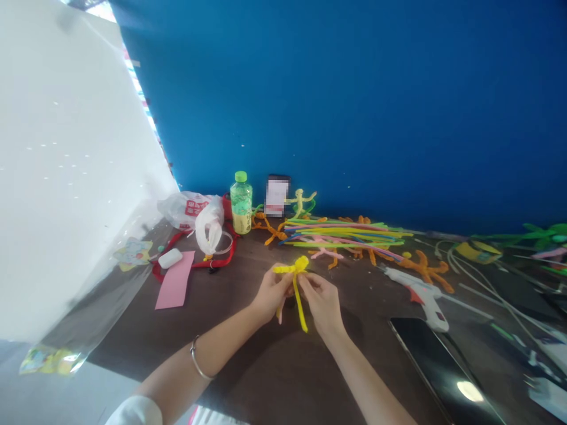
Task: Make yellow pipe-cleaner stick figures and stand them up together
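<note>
Over the dark brown table (266,366), my left hand (271,293) and my right hand (321,302) meet at a yellow pipe cleaner (296,289). Both hands pinch it between thumb and fingers. The yellow piece is bent into a small loop with two side arms and a long tail hanging down. Its centre is partly hidden by my fingertips. A thin metal bangle (197,358) circles my left wrist.
Behind my hands lies a bundle of coloured pipe cleaners (343,234) among orange pipe-cleaner figures (425,271). A hot glue gun (420,295) lies to the right, and a black phone (443,372) sits near the front. Pink paper (175,280), a plastic bag (190,211) and a green-capped bottle (241,203) stand left.
</note>
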A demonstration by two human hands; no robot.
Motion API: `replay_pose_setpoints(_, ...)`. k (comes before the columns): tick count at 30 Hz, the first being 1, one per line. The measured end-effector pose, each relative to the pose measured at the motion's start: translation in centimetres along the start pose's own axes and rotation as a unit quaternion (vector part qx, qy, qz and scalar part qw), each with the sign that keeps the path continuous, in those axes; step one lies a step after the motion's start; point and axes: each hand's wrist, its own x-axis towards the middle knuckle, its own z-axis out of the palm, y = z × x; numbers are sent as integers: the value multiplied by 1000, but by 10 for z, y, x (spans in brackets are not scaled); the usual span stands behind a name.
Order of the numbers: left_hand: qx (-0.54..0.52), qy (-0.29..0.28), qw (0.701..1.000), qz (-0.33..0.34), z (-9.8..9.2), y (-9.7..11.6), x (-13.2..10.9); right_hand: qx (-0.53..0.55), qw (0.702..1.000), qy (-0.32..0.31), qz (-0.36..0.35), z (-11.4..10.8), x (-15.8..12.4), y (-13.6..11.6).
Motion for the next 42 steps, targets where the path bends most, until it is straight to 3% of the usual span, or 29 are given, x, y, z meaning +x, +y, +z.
replay_pose_setpoints(4, -10, -6, 1000, -9, -2, 0, 1, -2, 1000, 0, -5, 2, 0, 5)
replay_pose_setpoints(10, 20, -3, 1000, -19, -5, -2, 4, -151, 982, 26, -108, 1, -6, 8)
replay_pose_setpoints(14, 26, 97, 995, -5, 0, 1, 2, -210, 955, 33, -205, 3, -9, 3)
replay_pose_setpoints(17, -14, 82, 994, -70, 1, 1, 3, -241, 933, 49, -263, 7, -8, 3)
replay_pose_setpoints(18, -31, 79, 991, -103, 0, 1, 3, -236, 929, 25, -283, 7, -8, 4)
replay_pose_setpoints(20, -57, 106, 989, -88, -2, 0, 2, -221, 918, -61, -323, 8, -9, 7)
replay_pose_setpoints(31, -104, 90, 985, -108, -16, -4, 13, -198, 914, -109, -336, 2, -4, 11)
replay_pose_setpoints(42, -101, 30, 992, -66, -14, 5, 11, -187, 928, -15, -321, -1, 3, 20)
